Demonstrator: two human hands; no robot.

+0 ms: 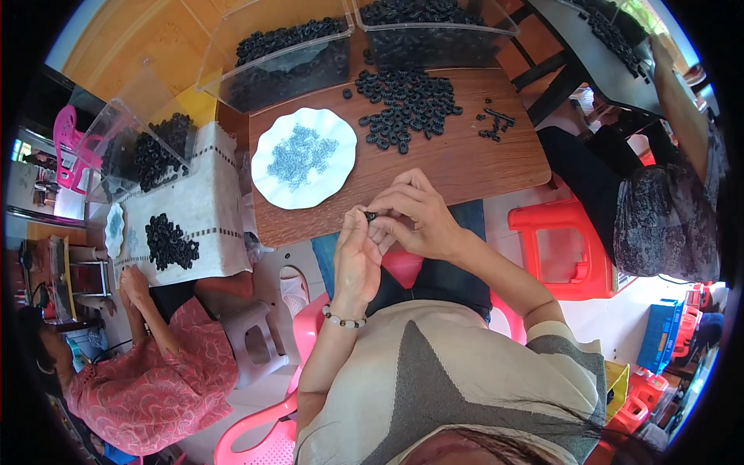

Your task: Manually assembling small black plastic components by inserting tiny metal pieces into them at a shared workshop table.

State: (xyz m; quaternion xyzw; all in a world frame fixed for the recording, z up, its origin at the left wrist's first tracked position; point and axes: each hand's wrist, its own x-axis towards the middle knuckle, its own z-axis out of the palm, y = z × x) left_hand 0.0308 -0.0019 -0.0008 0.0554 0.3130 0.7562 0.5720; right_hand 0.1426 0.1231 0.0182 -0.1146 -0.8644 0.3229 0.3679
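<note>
My two hands meet just off the near edge of the brown table, above my lap. Between their fingertips is a small black ring-like part (371, 216). The fingers of my left hand (356, 260) pinch it from the left, and a beaded bracelet circles that wrist. From the right, my right hand (418, 217) closes on it with bent fingers, which partly cover it. Beyond the hands lies a loose pile of similar black parts (407, 105). A white scalloped plate (267, 174) left of them carries many tiny silvery-grey pieces (302, 155) too small to name.
Two clear bins of black parts, a left bin (291, 66) and a right bin (426, 43), line the far side of the wooden table (480, 170). Thin black scraps (496, 120) lie at its right. People work at side tables; a red stool (562, 248) stands right.
</note>
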